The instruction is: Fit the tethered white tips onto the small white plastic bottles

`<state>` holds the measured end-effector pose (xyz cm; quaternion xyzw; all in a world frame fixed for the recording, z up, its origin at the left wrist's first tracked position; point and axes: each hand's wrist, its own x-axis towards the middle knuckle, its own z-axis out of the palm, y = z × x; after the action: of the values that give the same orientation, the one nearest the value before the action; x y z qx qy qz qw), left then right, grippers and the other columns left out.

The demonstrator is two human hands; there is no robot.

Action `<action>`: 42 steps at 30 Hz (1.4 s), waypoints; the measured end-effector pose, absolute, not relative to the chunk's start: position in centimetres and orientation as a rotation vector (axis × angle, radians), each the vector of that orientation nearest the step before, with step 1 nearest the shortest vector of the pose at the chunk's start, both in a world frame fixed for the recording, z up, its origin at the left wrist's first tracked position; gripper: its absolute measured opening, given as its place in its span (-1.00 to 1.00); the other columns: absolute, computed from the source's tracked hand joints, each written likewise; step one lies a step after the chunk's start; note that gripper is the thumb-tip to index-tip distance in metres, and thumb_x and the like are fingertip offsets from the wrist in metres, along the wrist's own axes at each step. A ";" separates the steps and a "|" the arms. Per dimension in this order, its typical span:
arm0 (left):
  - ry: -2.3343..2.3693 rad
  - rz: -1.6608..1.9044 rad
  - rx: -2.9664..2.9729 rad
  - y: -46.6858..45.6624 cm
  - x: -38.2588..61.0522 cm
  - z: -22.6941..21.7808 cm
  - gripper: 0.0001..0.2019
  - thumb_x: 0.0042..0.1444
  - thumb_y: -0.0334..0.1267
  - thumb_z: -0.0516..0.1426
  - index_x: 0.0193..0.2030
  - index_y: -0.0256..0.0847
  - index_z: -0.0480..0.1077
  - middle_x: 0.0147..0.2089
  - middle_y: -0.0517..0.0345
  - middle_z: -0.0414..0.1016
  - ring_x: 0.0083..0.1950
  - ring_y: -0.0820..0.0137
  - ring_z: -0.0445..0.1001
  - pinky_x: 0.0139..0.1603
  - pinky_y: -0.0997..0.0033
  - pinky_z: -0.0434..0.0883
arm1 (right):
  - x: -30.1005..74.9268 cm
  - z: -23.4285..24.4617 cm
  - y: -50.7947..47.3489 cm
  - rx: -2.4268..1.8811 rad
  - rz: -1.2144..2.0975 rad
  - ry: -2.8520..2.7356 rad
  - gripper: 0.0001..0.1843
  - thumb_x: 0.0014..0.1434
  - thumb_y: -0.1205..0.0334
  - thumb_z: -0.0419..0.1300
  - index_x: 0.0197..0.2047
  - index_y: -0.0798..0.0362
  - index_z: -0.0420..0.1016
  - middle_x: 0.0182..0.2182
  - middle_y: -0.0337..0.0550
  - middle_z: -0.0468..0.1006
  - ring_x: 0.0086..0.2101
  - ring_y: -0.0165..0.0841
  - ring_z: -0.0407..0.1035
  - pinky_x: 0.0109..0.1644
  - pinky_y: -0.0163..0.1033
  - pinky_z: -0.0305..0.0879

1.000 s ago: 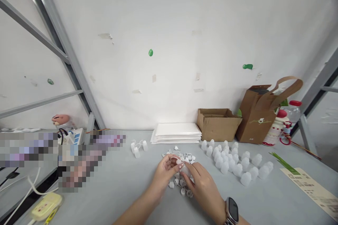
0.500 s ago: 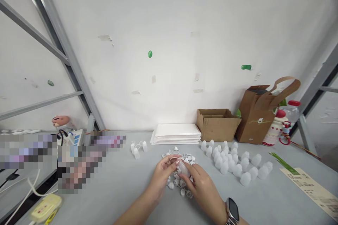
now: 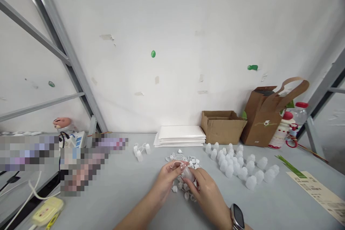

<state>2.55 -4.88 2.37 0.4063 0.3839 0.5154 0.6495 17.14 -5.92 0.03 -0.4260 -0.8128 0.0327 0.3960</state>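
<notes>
Little has moved since the earlier frame; the small bottle [image 3: 189,174] has tipped slightly between my fingers, and my hands keep their place above the pile of white caps [image 3: 175,189]. My right hand [image 3: 208,188] is clamped around its frosted body, probably to steady it; my left hand [image 3: 165,181] pinches its upper end, where a white loop [image 3: 176,162] shows, though my fingers hide whether a cap is seated. Frosted bottles [image 3: 229,171] stand bunched on the desk [image 3: 115,194] to my right, seemingly for easy reach; three looped bottles [image 3: 139,156] sit well apart to my left, perhaps to avoid mixing.
</notes>
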 end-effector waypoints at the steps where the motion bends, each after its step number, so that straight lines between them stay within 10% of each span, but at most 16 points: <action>1: 0.844 1.159 0.936 -4.9 2.6 2.4 -0.73 -0.16 -0.17 0.25 -0.30 -0.27 0.49 -0.23 0.01 0.50 -0.15 0.29 0.39 -0.11 0.38 0.25 | 17.2 0.0 -5.9 -1.088 0.083 -2.058 -0.79 0.21 0.19 -0.02 -0.14 0.04 0.33 -0.42 -0.09 0.46 -0.38 -0.28 0.40 -0.35 -0.17 0.39; 27: 0.710 1.071 0.853 -5.1 2.5 2.5 -0.71 -0.06 -0.34 0.15 -0.16 -0.34 0.48 -0.15 -0.09 0.52 -0.01 0.21 0.36 0.08 0.27 0.15 | 17.3 -0.2 -5.9 -1.161 -0.204 -2.093 -0.82 0.21 0.25 -0.11 -0.36 0.05 0.24 -0.64 -0.21 0.41 -0.61 -0.33 0.35 -0.56 -0.30 0.16; 42: 0.644 1.051 0.810 -4.8 2.3 2.2 -0.74 -0.06 -0.35 0.12 -0.21 -0.37 0.49 -0.24 -0.09 0.53 -0.10 0.22 0.39 0.04 0.25 0.17 | 17.0 -0.6 -6.1 -1.275 0.293 -1.968 -0.79 0.17 0.13 -0.01 -0.47 -0.01 0.13 -0.68 -0.33 0.32 -0.66 -0.43 0.22 -0.57 -0.38 0.08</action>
<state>2.32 -4.84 2.18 0.3692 0.2938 0.4792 0.7401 16.97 -6.06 -0.56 -0.4991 -0.7705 0.1146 0.3796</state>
